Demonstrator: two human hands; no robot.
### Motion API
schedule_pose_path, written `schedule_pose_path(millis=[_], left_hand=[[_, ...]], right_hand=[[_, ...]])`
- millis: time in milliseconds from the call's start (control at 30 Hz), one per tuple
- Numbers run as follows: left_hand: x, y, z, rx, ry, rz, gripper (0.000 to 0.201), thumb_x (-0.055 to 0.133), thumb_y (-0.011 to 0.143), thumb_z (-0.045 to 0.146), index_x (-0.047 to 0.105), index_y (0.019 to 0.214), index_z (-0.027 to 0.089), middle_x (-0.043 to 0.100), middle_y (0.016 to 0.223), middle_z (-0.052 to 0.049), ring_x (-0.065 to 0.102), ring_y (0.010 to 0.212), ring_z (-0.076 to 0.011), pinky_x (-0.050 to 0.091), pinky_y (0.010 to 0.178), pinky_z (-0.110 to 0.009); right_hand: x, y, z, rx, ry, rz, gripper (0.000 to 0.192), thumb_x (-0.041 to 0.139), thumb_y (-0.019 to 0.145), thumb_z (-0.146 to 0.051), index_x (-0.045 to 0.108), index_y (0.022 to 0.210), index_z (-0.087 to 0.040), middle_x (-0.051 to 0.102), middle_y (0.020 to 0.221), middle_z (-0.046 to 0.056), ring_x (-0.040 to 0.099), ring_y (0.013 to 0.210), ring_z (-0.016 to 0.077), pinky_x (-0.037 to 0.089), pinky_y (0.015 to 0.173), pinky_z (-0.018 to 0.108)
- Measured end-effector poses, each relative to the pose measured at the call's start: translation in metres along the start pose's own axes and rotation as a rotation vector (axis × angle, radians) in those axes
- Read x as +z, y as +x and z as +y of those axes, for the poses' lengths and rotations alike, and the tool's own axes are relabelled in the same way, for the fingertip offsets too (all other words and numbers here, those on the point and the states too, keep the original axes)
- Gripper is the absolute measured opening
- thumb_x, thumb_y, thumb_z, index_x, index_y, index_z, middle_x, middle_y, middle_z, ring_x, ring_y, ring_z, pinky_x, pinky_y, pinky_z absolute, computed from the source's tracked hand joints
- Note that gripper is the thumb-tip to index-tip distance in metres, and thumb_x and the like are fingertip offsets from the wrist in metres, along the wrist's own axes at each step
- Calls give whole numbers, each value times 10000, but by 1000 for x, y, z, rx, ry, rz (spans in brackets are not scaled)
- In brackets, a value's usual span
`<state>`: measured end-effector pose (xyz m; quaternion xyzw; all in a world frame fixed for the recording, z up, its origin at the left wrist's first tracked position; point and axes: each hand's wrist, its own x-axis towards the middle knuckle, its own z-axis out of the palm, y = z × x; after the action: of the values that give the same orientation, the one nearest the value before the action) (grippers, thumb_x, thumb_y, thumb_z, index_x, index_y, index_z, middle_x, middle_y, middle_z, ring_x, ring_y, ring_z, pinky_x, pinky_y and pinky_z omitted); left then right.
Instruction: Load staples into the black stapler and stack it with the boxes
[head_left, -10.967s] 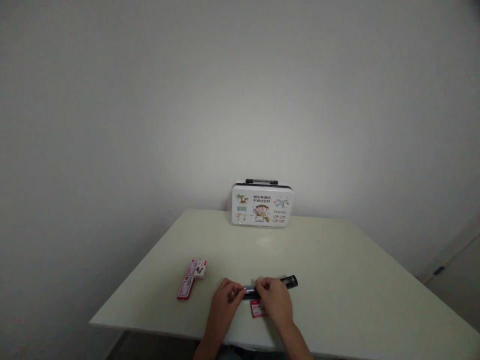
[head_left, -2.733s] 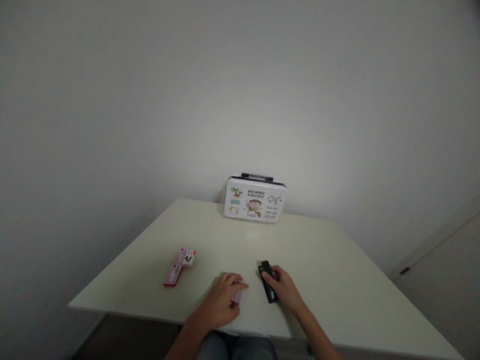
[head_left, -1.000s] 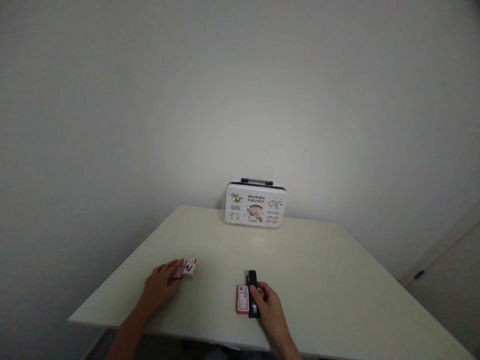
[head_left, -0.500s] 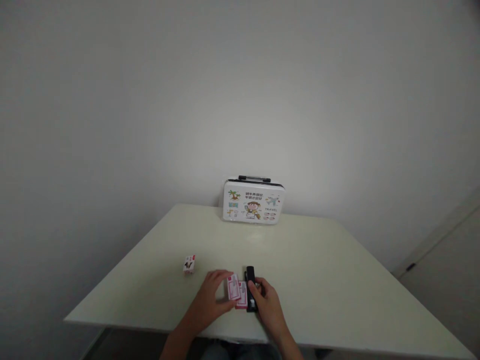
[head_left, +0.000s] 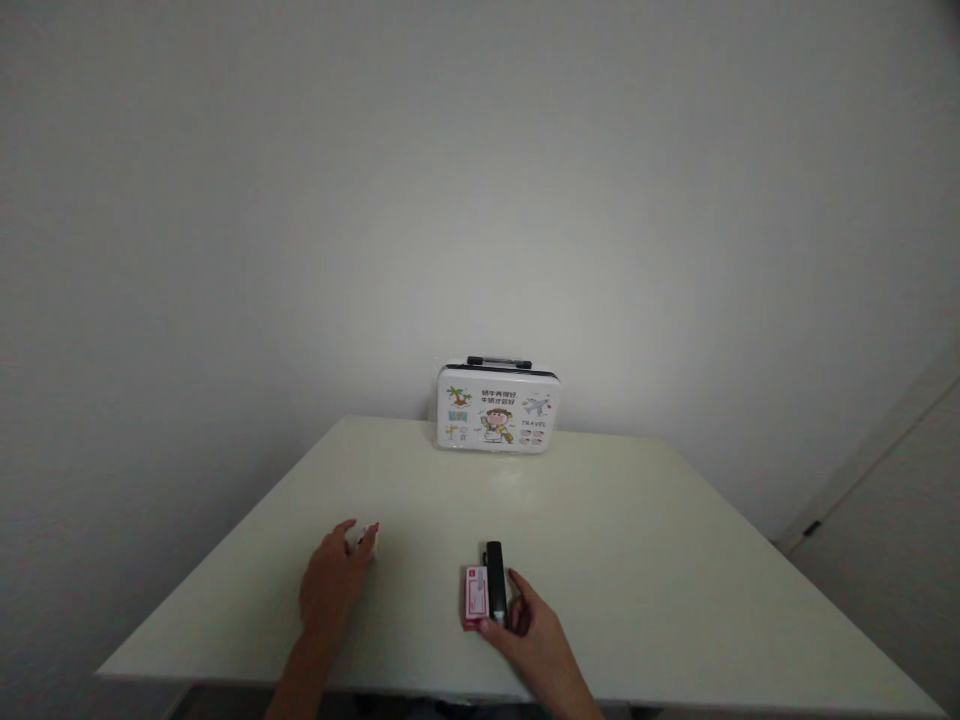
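A black stapler (head_left: 495, 583) lies on the pale table (head_left: 645, 560), pointing away from me. Pink-red staple boxes (head_left: 475, 597) lie stacked against its left side. My right hand (head_left: 527, 626) rests at the stapler's near end, thumb touching the boxes and fingers on the stapler. My left hand (head_left: 328, 582) is out to the left, its fingers closing over a small white and red box (head_left: 370, 537) that is mostly hidden by them.
A white tin case (head_left: 496, 407) with cartoon travel pictures and a black handle stands upright at the table's far edge against the wall. A door (head_left: 892, 560) shows at the right.
My left hand set a second pink box onto the one beside the stapler, then swung back left to the small white box. My right hand stayed at the stapler.
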<state>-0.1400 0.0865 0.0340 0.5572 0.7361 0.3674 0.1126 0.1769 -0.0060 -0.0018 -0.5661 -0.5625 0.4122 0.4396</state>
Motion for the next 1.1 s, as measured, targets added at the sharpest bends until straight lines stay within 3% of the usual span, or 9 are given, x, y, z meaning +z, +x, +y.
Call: schedule_pose_path(millis=[67,133,267,367,567,667,933,1033,1100], left_hand=[[9,-1,9,45,5,-94,528,406,953,605,580,1259,211,703,1014,-64,664,883,-230,466,796,-322],[26,-14,34,132,-11,-222,449,408,970,571,593,1216,243,717,1003,-40,676,845,-198,449,763,-280],[55,-50,89,250,-51,-395,374,344,1017,507,603,1169,284,726,869,11,687,802,-161,427,732,-239],[61,-72,111,260,-36,-423,383,301,1037,473,585,1201,276,740,946,-11,696,874,-167,431,769,-238],[64,-86,124,266,128,-394,356,283,1051,427,539,1228,255,741,974,-49,695,890,-199,416,779,-272],[85,-94,146,314,126,-370,363,229,1064,401,529,1200,248,735,957,-45,694,901,-209,408,822,-304],[173,-140,253,365,64,-451,442,190,1057,407,523,1255,193,719,973,-122,688,945,-260,408,910,-411],[191,-149,277,375,42,-495,499,170,1053,429,517,1292,161,712,990,-170,688,969,-277,408,927,-432],[197,-148,281,374,31,-520,550,150,1049,464,501,1325,144,711,1010,-190,689,985,-283,414,925,-429]], right_hand=[[-1,-2,-9,-38,39,-91,956,838,700,-439,402,1498,-143,652,856,2,587,733,182,468,648,253],[-2,-1,-23,-92,71,-162,831,830,692,-348,490,1434,-194,688,961,9,614,796,188,484,687,247],[-5,1,-45,-121,6,-191,585,786,706,-235,626,1269,-222,709,885,-25,605,744,166,452,631,213],[-3,2,-50,-128,-28,-188,554,810,694,-233,653,1225,-223,727,894,-25,619,753,167,454,646,209],[-9,7,-40,-125,-54,-187,578,841,672,-262,662,1219,-202,734,899,-14,618,755,174,454,641,214],[-39,11,-31,-91,-75,-198,589,822,682,-280,655,1238,-184,737,919,7,632,795,196,478,685,236],[-173,5,-16,13,-123,-183,573,791,689,-464,684,1146,-135,733,1021,75,650,945,279,511,811,319],[-196,3,-11,34,-117,-150,580,787,675,-509,697,1109,-135,733,1012,81,647,941,294,508,810,346],[-204,4,-6,43,-115,-143,639,788,668,-521,684,1167,-135,727,1016,86,644,945,294,506,806,351]])
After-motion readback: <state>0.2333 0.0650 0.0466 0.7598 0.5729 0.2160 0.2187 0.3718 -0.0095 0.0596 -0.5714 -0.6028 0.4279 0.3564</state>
